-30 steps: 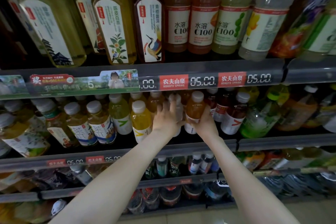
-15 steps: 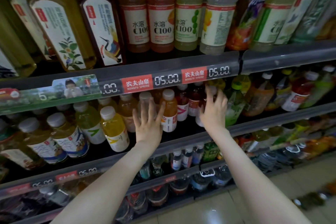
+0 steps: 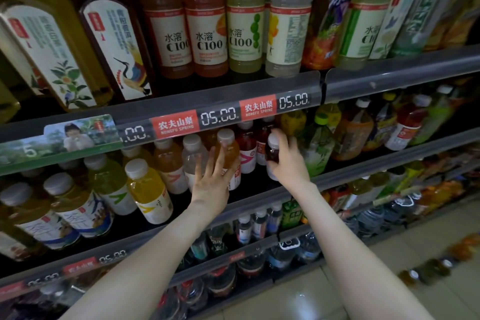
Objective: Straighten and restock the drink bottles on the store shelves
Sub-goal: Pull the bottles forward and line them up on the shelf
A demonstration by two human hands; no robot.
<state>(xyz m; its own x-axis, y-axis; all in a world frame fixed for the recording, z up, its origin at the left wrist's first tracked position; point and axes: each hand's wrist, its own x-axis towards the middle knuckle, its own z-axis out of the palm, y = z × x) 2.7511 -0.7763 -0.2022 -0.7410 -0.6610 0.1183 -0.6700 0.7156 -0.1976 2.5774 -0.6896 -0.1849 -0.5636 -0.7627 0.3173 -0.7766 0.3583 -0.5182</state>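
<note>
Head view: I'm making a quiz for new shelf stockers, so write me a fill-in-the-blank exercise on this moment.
1. The right hand grips a small dark bottle with a ___ cap.
2. The straight fingers touching the orange bottle belong to the ___ hand.
3. Beside each red label the shelf rail shows the price ___.
4. Both hands reach one level ___ the C100 bottles.
Missing words: white; left; 05.00; below.
</note>
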